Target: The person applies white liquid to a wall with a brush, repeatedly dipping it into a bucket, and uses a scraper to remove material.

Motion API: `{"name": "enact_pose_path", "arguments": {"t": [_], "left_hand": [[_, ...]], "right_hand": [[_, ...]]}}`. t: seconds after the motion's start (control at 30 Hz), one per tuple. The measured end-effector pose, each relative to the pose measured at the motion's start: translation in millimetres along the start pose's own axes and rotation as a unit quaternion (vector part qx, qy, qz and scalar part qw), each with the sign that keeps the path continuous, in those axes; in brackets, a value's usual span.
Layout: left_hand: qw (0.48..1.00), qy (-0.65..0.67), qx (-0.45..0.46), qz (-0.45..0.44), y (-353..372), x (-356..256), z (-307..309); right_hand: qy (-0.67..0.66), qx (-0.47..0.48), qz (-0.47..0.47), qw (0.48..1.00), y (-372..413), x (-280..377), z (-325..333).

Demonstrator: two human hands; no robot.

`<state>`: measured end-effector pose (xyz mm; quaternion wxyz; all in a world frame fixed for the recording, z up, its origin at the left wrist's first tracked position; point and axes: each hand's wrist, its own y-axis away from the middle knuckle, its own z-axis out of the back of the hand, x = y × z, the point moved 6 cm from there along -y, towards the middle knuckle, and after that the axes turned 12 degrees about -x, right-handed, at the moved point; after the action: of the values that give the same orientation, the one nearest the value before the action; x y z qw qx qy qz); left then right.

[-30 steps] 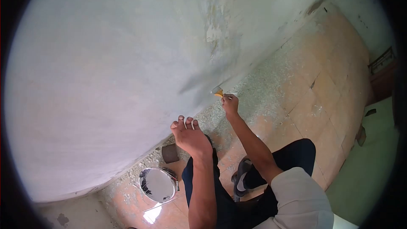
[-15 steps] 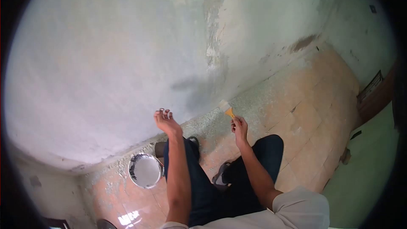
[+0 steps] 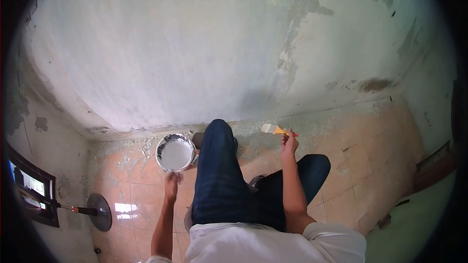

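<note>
A paintbrush (image 3: 276, 129) with pale bristles and a yellow handle with a red end is pinched in my right hand (image 3: 289, 142). It is held over the floor near the wall's foot, bristles pointing left. My left hand (image 3: 171, 181) is right at the near rim of a round bucket (image 3: 160, 161), its fingers smeared by motion. Whitish paint (image 3: 176, 154) fills part of the bucket, and dark and white smears cover the inside wall. The bucket stands on the floor beside my bent knee (image 3: 218, 134).
Ahead rises a patchy, peeling wall (image 3: 195, 58), with paint flakes and splatter along the tiled floor (image 3: 151, 192) at its base. On the left, a fan with a round dark base (image 3: 100, 213) stands near a dark-framed window (image 3: 36, 187). A brown wooden piece (image 3: 434, 173) is at the right.
My left hand has dropped from in front of the wall to the bucket's near rim. The brush has swung to point left. My view has shifted left, showing the fan and window.
</note>
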<state>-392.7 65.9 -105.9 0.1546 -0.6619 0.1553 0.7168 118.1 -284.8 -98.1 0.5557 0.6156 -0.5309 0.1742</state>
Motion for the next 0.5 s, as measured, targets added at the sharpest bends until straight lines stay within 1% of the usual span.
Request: {"name": "enact_pose_path", "arguments": {"t": [0.03, 0.07, 0.1, 0.13, 0.17, 0.2, 0.23, 0.27, 0.3, 0.33, 0.4, 0.47, 0.5], "left_hand": [[0.996, -0.066, 0.045, 0.048, 21.5, 61.9, 25.4], [0.989, -0.119, 0.084, 0.032, 54.2, 74.2, 37.9], [0.986, -0.111, 0.118, 0.027, 83.3, 93.3, 48.1], [0.975, -0.138, 0.1, 0.146, 117.0, 90.6, 52.6], [0.966, -0.161, 0.098, 0.178, 139.2, 105.9, 60.5], [0.956, -0.093, 0.067, 0.271, 162.6, 106.8, 59.4], [0.958, -0.039, 0.072, 0.276, 176.1, 109.8, 52.7], [0.973, -0.131, 0.016, 0.188, 178.6, 59.9, 40.9], [0.972, -0.139, -0.009, 0.191, 174.5, 64.0, 38.3], [0.97, -0.147, -0.036, 0.192, 172.5, 66.2, 35.4], [0.954, -0.195, -0.057, 0.219, 169.7, 94.5, 48.5], [0.947, -0.208, -0.093, 0.226, 175.1, 93.3, 51.5], [0.924, -0.246, -0.102, 0.275, 185.3, 157.3, 77.8]], "right_hand": [[-0.006, 0.022, 0.021, 1.0, -3.0, 5.9, -6.3], [-0.007, 0.02, 0.019, 1.0, 2.5, 15.8, -15.3], [0.015, 0.058, 0.064, 0.996, 14.9, 41.1, -30.8], [0.039, 0.092, 0.108, 0.989, 26.5, 67.9, -46.0], [0.078, 0.121, 0.136, 0.98, 35.8, 92.0, -60.5], [0.118, 0.146, 0.165, 0.968, 41.1, 115.1, -73.1], [0.119, 0.136, 0.163, 0.97, 42.4, 136.4, -82.2], [0.159, 0.171, 0.208, 0.95, 46.1, 156.5, -99.1], [0.2, 0.208, 0.251, 0.924, 43.3, 164.2, -112.8], [0.202, 0.203, 0.249, 0.925, 29.8, 161.7, -118.2], [0.275, 0.242, 0.275, 0.889, 3.9, 151.3, -138.0], [0.336, 0.23, 0.32, 0.855, -34.1, 108.2, -136.4], [0.339, 0.206, 0.302, 0.867, -47.5, 79.0, -131.5]]}}
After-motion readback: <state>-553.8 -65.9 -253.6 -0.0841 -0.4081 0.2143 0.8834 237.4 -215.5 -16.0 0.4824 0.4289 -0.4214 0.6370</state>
